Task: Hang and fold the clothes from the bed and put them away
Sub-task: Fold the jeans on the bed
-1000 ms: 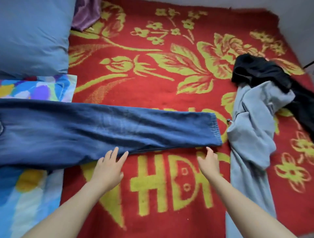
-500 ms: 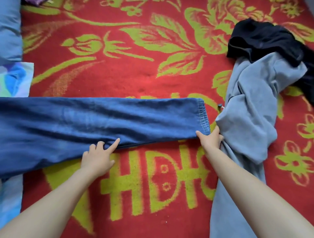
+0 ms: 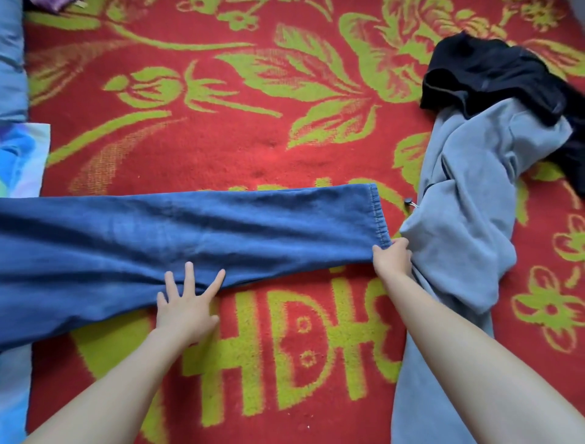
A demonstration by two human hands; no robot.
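Blue jeans (image 3: 196,241) lie flat across the red blanket, legs stacked and stretching from the left edge to a hem near the middle right. My left hand (image 3: 186,301) presses flat on the near edge of the leg with fingers spread. At the hem's near corner my right hand (image 3: 391,258) pinches the denim. A grey garment (image 3: 468,202) lies crumpled just right of the hem, touching my right hand, with a black garment (image 3: 493,73) on its far end.
The bed is covered by a red blanket (image 3: 253,152) with yellow-green flowers and letters. A blue pillow (image 3: 11,60) and a multicoloured cloth (image 3: 22,158) sit at the left edge. A purple item (image 3: 53,3) shows at the top left.
My right hand went from beside the leg's near edge to the hem corner and took hold of it. My left hand slid up onto the denim. The camera moved closer and right.
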